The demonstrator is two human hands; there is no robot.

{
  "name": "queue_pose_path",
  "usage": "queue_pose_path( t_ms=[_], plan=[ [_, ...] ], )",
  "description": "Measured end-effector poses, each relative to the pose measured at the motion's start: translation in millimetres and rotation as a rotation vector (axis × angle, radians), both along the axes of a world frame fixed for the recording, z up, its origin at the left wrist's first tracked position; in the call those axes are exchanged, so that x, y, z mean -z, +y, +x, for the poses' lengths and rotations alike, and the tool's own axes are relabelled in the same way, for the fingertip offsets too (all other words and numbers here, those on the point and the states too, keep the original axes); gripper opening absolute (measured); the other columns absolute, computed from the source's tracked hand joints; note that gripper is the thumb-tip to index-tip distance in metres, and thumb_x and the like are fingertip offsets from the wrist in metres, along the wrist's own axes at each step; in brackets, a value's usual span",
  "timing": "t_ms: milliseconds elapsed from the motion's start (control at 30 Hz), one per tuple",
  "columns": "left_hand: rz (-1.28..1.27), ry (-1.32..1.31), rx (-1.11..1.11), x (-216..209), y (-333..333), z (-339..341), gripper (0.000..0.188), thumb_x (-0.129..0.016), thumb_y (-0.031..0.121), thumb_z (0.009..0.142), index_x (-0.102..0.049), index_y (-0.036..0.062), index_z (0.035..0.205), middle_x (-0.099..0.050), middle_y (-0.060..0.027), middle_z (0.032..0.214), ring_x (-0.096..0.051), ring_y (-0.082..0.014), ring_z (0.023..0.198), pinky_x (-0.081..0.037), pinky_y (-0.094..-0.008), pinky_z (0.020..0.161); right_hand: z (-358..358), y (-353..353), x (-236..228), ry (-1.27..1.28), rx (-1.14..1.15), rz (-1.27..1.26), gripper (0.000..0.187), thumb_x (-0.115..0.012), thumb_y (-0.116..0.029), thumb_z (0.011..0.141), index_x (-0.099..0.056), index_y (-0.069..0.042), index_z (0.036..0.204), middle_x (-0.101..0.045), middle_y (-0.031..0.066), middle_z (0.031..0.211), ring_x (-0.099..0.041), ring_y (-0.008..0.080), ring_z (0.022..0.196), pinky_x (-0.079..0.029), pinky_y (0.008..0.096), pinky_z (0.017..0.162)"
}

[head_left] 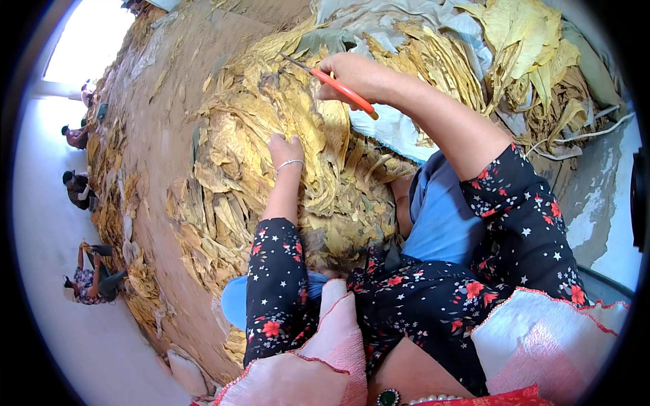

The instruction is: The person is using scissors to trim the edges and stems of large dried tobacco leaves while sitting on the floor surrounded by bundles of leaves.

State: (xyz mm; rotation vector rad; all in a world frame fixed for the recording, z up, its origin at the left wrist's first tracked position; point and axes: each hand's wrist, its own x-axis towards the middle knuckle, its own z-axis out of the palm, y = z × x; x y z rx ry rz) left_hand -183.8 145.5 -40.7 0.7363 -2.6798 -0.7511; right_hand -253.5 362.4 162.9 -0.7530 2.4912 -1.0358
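In my right hand (349, 76) is an orange-handled tool (344, 93) with a thin dark blade, whose exact kind I cannot make out. Its tip points to the far left, over the heap of dried yellow-brown tobacco leaves (233, 135). My left hand (286, 150), with a bracelet at the wrist, is down among the leaves in front of me. Its fingers are bent and closed on a leaf, though the fingertips are partly hidden.
More leaves (521, 47) hang over a bundle at the far right, near a white cord (582, 140). White-blue sacking (393, 128) lies beside my blue-trousered leg (443, 210). Along the left wall several people sit by another leaf row (139, 271). Brown floor (145, 128) runs between.
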Motion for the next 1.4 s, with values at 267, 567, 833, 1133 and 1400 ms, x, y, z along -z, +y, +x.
queue_pose_path(
  t_ms=[267,567,833,1133,1400],
  plan=[
    [0.7,0.122,-0.167,4,-12,-15,0.014,-0.069,0.001,0.074,-0.057,0.0022,0.08,-0.055,-0.0026,0.071,-0.051,-0.0133,0.065,-0.043,-0.0251,0.062,-16,3,12,0.025,-0.022,-0.051,0.028,-0.069,-0.027,0.071,-0.067,0.0,0.073,-0.062,0.0137,0.06,-0.062,0.0244,0.056,-0.048,0.0366,0.056],
    [1.197,0.29,-0.09,-83,-47,24,0.012,-0.055,-0.004,0.083,-0.052,0.0062,0.086,-0.048,0.0019,0.07,-0.046,-0.008,0.06,-0.038,-0.0215,0.053,-11,-9,12,0.04,-0.006,-0.104,0.025,-0.069,-0.025,0.072,-0.065,0.0,0.074,-0.063,0.0142,0.064,-0.059,0.0245,0.054,-0.046,0.0377,0.055],
    [1.204,0.382,-0.18,-95,-32,63,0.036,-0.048,-0.008,0.082,-0.047,-0.0055,0.118,-0.053,-0.0047,0.092,-0.051,-0.0098,0.072,-0.045,-0.0197,0.061,30,-41,21,-0.28,0.231,-0.159,0.05,-0.063,-0.05,0.082,-0.051,-0.004,0.1,-0.053,0.0062,0.083,-0.057,0.0144,0.073,-0.049,0.0282,0.066],
    [1.45,0.488,0.072,-101,-10,70,0.031,-0.039,-0.009,0.086,-0.045,-0.0065,0.116,-0.058,-0.0138,0.102,-0.06,-0.0205,0.094,-0.052,-0.0299,0.082,50,-76,39,-0.686,0.256,-0.611,0.036,-0.073,-0.03,0.078,-0.053,-0.007,0.098,-0.057,0.0001,0.082,-0.055,0.0113,0.074,-0.045,0.0278,0.064],
    [2.138,0.472,0.144,-148,-27,77,0.037,-0.048,0.02,0.094,-0.046,-0.0018,0.124,-0.059,-0.0174,0.115,-0.062,-0.0282,0.097,-0.052,-0.0397,0.086,44,-93,35,-0.542,0.075,-0.742,0.015,-0.065,-0.007,0.074,-0.056,-0.001,0.084,-0.057,0.0035,0.074,-0.054,0.0133,0.063,-0.043,0.0266,0.058]
  ],
)
